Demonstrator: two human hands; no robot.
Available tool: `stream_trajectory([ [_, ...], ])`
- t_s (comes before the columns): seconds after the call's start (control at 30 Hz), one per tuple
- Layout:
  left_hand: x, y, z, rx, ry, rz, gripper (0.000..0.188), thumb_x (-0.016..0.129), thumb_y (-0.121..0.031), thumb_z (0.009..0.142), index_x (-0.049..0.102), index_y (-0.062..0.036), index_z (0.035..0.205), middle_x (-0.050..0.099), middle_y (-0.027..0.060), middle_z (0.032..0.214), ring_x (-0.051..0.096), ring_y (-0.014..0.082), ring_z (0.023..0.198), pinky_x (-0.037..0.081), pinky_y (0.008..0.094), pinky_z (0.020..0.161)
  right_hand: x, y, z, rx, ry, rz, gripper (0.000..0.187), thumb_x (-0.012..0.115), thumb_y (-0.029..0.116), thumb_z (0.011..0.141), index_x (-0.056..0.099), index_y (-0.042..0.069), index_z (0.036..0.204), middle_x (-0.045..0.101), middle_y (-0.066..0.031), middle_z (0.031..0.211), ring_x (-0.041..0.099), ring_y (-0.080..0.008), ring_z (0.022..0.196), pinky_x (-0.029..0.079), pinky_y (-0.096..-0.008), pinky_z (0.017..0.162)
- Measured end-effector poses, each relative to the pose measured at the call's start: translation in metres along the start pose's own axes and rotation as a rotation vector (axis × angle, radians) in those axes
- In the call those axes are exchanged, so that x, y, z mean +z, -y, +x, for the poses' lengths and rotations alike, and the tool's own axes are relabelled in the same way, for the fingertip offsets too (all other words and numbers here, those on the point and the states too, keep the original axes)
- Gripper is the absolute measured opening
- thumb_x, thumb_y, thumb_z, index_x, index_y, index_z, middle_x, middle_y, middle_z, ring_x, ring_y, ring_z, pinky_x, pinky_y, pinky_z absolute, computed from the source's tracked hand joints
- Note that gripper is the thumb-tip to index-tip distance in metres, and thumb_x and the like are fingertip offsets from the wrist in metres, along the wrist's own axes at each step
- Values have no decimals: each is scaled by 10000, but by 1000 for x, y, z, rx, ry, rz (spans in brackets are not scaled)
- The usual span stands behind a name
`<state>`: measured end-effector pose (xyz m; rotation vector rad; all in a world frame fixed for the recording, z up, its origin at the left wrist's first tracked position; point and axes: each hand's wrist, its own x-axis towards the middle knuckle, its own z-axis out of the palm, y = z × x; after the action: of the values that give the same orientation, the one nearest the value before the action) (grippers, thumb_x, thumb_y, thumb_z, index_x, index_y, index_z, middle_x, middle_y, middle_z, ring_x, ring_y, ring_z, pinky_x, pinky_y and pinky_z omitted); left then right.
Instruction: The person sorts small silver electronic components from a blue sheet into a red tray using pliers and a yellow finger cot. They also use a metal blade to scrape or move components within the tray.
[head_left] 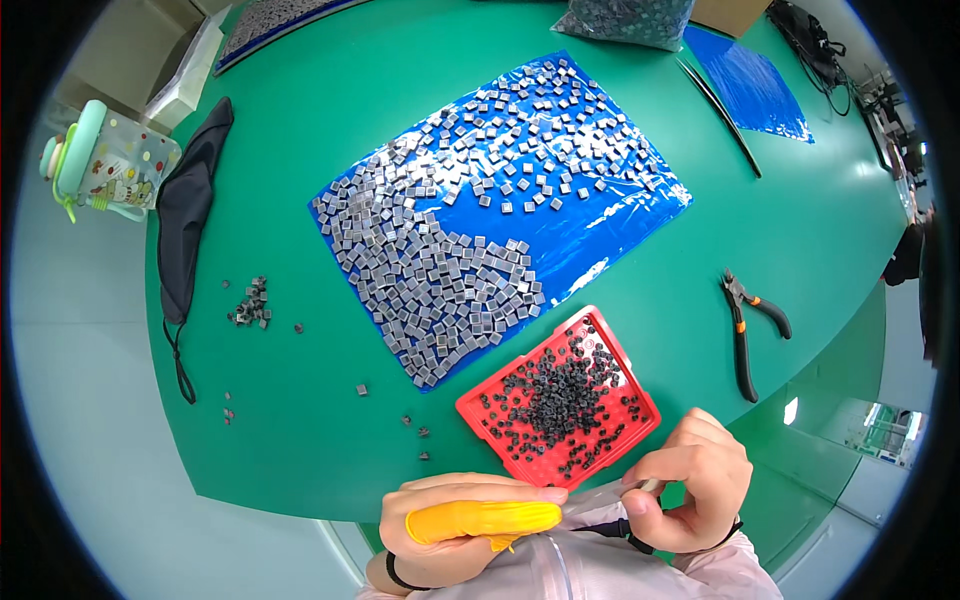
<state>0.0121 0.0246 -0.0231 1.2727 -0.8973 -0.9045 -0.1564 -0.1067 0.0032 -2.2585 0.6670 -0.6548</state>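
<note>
My left hand [465, 525] is at the bottom edge with its fingers pressed together; a yellow rubber finger cover [485, 520] is on one of its digits. My right hand [695, 485] is bent in a pinch. Between the two hands stretches a translucent plastic piece [597, 498], its exact kind unclear, gripped at either end. Just beyond them lies a red tray [508, 452] holding many small black round parts [565, 400]. Farther off, a blue plastic sheet [585, 235] carries many small grey square metal pieces [430, 290], crowded at its near left and scattered at its far side.
Diagonal cutters [745, 330] with black and orange handles lie at right, tweezers [720, 115] farther back. A clear bag of small pieces [625, 22] stands at the far edge. On the left are a black fabric strip [190, 210], a cup [125, 160] and loose bits [250, 305].
</note>
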Motion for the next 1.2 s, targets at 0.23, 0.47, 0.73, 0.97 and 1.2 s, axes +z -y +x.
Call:
stream_trajectory([
  [0.23, 0, 1, 0, -8, 18, -9, 262, 688, 102, 669, 720, 0, 909, 718, 102, 953, 695, 192, 836, 552, 259, 707, 4, -2, 0, -16, -21, -23, 107, 680, 139, 748, 591, 80, 752, 584, 32, 559, 436, -117, 439, 308, -268, 475],
  [0.47, 0, 2, 1, 42, 20, 26, 281, 664, 122, 664, 714, 10, 917, 717, 110, 955, 696, 198, 833, 555, 262, 706, 1, 3, 2, -22, -18, -44, 71, 690, 138, 709, 641, 87, 717, 547, 50, 515, 430, -92, 406, 295, -246, 430],
  [0.73, -3, -3, 2, -4, 58, 16, 289, 661, 143, 640, 698, 39, 906, 716, 116, 945, 697, 200, 822, 564, 266, 703, -1, 1, 1, -13, 1, 41, 72, 694, 154, 705, 682, 83, 702, 460, 56, 456, 409, -91, 366, 279, -239, 375],
  [0.97, 3, -2, 3, 105, 13, 116, 209, 704, 93, 676, 694, 39, 878, 718, 99, 910, 701, 192, 797, 577, 266, 688, -2, 4, 0, 121, 74, 150, 62, 695, 150, 711, 685, 91, 699, 424, 50, 441, 390, -93, 359, 279, -241, 372],
  [1.2, 9, -2, 1, 103, -49, 112, 180, 709, 53, 722, 691, 44, 900, 717, 111, 884, 706, 212, 796, 584, 283, 709, -6, 10, 1, 293, 129, 227, 59, 705, 145, 711, 691, 88, 718, 447, 31, 454, 399, -99, 366, 291, -247, 379],
])
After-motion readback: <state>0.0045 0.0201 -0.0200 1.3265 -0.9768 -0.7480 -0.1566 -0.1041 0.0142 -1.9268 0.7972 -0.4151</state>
